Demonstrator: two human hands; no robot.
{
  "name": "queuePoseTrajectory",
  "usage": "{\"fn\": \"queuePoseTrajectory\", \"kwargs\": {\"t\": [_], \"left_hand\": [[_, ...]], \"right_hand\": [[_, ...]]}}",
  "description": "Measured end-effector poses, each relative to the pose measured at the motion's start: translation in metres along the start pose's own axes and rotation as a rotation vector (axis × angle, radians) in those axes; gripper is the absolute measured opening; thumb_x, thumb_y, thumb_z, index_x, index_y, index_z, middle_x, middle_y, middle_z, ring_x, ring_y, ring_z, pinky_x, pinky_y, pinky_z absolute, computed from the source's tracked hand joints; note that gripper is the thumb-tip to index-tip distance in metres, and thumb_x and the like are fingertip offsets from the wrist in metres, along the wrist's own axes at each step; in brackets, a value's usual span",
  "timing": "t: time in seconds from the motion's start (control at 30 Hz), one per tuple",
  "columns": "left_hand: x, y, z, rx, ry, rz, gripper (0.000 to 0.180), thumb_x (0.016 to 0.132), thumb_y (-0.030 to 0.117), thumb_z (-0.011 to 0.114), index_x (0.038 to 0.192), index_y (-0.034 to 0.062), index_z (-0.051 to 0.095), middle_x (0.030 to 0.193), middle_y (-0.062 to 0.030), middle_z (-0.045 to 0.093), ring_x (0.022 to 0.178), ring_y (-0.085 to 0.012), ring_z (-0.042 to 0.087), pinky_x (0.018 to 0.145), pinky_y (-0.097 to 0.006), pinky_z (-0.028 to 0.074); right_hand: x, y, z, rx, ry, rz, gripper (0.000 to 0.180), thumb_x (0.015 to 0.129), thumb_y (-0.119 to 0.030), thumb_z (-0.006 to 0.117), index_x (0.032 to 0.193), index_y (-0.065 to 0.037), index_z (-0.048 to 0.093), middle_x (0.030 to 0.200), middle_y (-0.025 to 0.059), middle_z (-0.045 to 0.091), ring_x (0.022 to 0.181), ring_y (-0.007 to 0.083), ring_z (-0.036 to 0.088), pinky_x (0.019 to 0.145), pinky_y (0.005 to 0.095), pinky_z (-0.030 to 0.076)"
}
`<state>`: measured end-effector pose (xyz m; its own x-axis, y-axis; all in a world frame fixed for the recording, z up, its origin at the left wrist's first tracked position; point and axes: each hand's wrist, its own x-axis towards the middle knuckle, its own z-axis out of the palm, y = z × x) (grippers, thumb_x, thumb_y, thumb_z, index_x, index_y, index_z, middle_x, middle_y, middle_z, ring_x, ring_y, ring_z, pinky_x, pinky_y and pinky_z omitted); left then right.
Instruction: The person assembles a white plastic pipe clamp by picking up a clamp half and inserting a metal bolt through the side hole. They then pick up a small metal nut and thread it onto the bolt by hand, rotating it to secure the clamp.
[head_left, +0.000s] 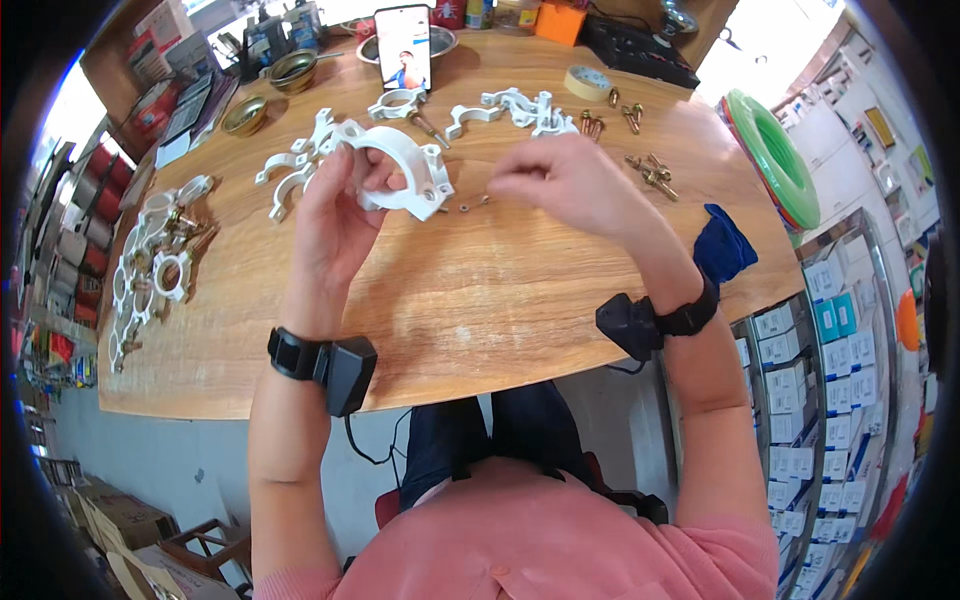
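The counter [470,320] is under the left hand [335,215] and right hand [570,180]. Left fingers hold the white ring [414,160], so that hand is nearer. Right fingers are bunched; I can't tell if they hold anything. The ring, left of these, slants down rightward. Tiny bits [464,208] lie below them.

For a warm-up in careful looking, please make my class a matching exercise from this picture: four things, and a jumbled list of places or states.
Things
1. White ring clamp
2. Phone
3. Tape roll
4. Blue cloth

Places or states
A. Crumpled near the right edge of the table
B. In the left hand
C. Standing upright, screen lit
D. Lying flat near a brass-coloured bolt

Pairs: 1-B, 2-C, 3-D, 4-A
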<state>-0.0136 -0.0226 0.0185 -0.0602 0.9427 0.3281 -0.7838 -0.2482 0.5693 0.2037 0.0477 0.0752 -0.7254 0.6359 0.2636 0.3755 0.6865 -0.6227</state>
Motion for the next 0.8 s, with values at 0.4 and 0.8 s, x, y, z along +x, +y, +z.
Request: {"fn": "queuePoseTrajectory", "kwargs": {"t": [0.4, 0.8], "left_hand": [[0.003, 0.009, -0.01, -0.348, -0.055, 0.002, 0.021, 0.088, 0.02, 0.044, 0.101, 0.0032, 0.047, 0.078, -0.0036, 0.046, 0.065, -0.0117, 0.042, 0.065, -0.026, 0.041], [-0.002, 0.004, 0.002, 0.163, -0.022, 0.029, 0.031, 0.08, 0.019, 0.057, 0.103, 0.001, 0.048, 0.075, -0.0016, 0.049, 0.069, -0.0103, 0.048, 0.067, -0.026, 0.043]], "right_hand": [[0.031, 0.027, 0.044, -0.513, -0.236, -0.139, 0.013, 0.073, -0.017, 0.055, 0.078, -0.007, 0.062, 0.072, 0.0111, 0.06, 0.073, 0.0273, 0.057, 0.064, 0.0375, 0.045], [0.048, 0.051, 0.12, 0.797, -0.154, 0.04, 0.02, 0.083, -0.011, 0.045, 0.103, -0.007, 0.05, 0.074, 0.0097, 0.055, 0.075, 0.0189, 0.056, 0.066, 0.0258, 0.045]]}}
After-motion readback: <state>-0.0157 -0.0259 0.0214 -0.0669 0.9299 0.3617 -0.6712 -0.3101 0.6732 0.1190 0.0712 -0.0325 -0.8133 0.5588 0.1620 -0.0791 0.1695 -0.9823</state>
